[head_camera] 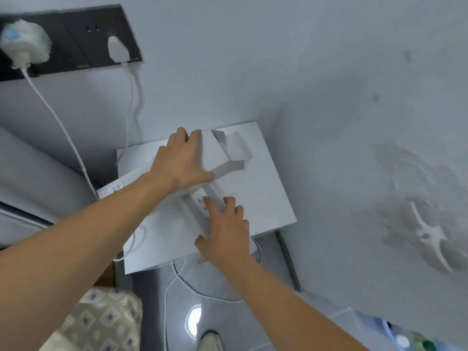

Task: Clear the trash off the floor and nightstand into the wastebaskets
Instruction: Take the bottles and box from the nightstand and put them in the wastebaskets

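Head view shows my left hand and right hand with fingers spread flat, pressing the white paper trash on the nightstand. I should scoop gently, leaving the power strip underneath behind.

No text reads clearly; the power strip perhaps bears only socket slots.

white nightstand, grey floor

Both forearms were bare, sleeveless (no watch or rings); a pale shoe showed at six o'clock.
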### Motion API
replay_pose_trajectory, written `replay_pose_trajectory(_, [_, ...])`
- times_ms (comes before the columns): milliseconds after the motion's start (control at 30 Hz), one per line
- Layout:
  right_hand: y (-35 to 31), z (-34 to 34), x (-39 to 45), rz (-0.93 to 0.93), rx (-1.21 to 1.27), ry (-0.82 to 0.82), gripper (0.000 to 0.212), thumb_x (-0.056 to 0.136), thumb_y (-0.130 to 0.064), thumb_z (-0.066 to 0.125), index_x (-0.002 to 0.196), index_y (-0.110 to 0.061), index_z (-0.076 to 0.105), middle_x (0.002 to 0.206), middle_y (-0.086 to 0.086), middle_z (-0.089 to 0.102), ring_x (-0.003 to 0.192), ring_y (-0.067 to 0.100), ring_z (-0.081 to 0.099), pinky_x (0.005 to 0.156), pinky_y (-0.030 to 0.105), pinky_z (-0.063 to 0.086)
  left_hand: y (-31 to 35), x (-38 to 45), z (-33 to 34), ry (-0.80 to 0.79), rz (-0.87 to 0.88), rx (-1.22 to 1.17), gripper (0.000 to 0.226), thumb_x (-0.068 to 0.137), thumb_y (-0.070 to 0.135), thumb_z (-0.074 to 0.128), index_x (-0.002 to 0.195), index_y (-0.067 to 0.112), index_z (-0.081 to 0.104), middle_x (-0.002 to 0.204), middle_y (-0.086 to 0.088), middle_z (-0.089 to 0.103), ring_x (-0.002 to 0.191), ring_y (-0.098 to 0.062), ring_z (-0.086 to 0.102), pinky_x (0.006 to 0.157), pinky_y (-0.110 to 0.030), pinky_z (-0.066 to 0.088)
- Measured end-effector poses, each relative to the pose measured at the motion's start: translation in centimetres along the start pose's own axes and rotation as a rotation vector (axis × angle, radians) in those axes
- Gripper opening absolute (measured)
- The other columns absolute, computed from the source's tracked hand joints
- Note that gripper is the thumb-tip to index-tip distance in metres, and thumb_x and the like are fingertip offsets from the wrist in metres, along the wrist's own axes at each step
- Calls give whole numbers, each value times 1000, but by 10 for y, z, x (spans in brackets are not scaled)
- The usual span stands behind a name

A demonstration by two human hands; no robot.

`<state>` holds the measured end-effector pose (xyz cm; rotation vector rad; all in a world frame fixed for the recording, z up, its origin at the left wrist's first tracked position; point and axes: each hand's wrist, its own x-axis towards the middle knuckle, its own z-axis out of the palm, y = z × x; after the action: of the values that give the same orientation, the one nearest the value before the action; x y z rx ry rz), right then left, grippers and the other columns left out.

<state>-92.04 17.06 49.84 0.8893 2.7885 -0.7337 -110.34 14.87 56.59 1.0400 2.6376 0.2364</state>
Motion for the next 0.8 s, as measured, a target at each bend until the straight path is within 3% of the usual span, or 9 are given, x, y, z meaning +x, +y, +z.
replay_pose_trajectory(133, [22, -23, -28, 9, 25, -10, 84, 74, -42, 72, 148, -37, 32, 143, 6, 32, 119, 31, 42, 91, 44, 45, 16, -39, -17, 106, 24, -39, 106, 61, 65, 77, 144, 19, 30, 123, -5, 42, 106, -32, 53, 83, -43, 45])
replay_pose_trajectory(267, [48, -51, -68, 11, 74, -35, 80, 79, -53, 68, 149, -35, 35, 150, 7, 30, 126, 33, 40, 100, 47, 46, 36, -89, -29, 164, 21, -58, 103, 60, 66, 80, 138, 16, 35, 127, -3, 47, 113, -30, 53, 90, -49, 48])
replay_pose_trajectory(367, [71, -70, -112, 21, 103, -36, 78, 79, -56, 67, 148, -35, 38, 147, 7, 33, 128, 34, 40, 101, 46, 46, 61, -135, -33, 195, 46, -59, 100, 59, 63, 83, 134, 14, 39, 127, -4, 53, 115, -31, 53, 92, -51, 47])
replay_pose_trajectory(533, [115, -95, -212, 25, 106, -25, 75, 78, -54, 66, 146, -37, 41, 138, 3, 40, 123, 32, 44, 98, 43, 47, 119, -228, -28, 191, 70, -139, 96, 54, 61, 84, 127, 19, 37, 117, 4, 52, 101, -25, 54, 80, -46, 52])
replay_pose_trajectory(700, [168, -122, -337, 45, 131, -10, 75, 78, -56, 66, 147, -39, 42, 139, 1, 41, 127, 28, 45, 97, 42, 49, 198, -339, -24, 164, 155, -175, 110, 55, 60, 81, 145, 27, 26, 131, 9, 49, 114, -19, 53, 89, -45, 52])
replay_pose_trajectory(800, [200, -141, -411, 79, 140, -24, 75, 78, -56, 65, 147, -41, 42, 138, -2, 42, 128, 26, 46, 96, 41, 48, 251, -404, -16, 110, 205, -178, 112, 53, 67, 74, 145, 27, 25, 124, 11, 47, 105, -19, 52, 85, -43, 51])
